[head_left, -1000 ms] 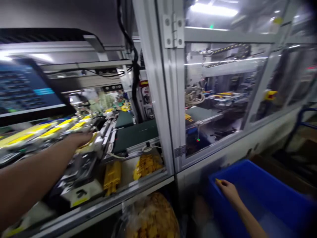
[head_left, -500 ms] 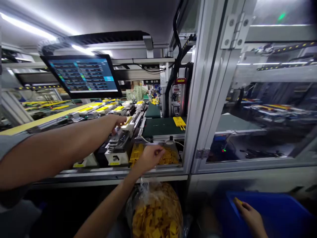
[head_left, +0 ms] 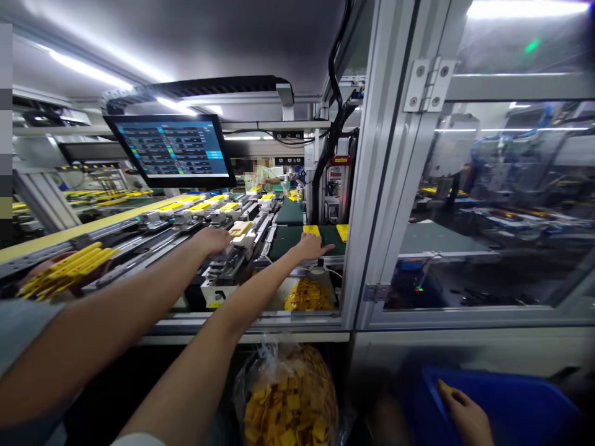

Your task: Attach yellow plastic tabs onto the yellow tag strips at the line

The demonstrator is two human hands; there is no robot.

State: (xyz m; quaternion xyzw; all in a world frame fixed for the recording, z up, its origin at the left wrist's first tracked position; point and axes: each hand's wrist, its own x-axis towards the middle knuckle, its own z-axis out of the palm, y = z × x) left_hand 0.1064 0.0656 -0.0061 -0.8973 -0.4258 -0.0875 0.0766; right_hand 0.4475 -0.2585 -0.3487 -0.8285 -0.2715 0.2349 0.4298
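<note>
My left hand (head_left: 310, 246) reaches over the dark green conveyor belt (head_left: 282, 248). Its fingers touch, or nearly touch, the near part of a flat yellow plastic plate (head_left: 311, 229), with the thumb stretched out to the right. A second yellow plate (head_left: 342, 233) lies to its right. Below that arm a tray holds a heap of small yellow pieces (head_left: 308, 295). At the lower right my right hand (head_left: 465, 412) pinches a small yellow plastic piece (head_left: 445, 385) by the blue bin (head_left: 502, 384).
From the left, a co-worker's arm (head_left: 153, 285) reaches to a white fixture (head_left: 244, 234) bearing a yellow part. Another hand, far left, holds a bundle of yellow parts (head_left: 69, 269). A clear bag of yellow pieces (head_left: 290, 402) stands below the ledge. The metal door post (head_left: 372, 155) rises centre right.
My left hand has moved up from the tray to the belt, its thumb spreading. A second yellow plate now shows under it. A bundle has come into view at far left. My right hand stays.
</note>
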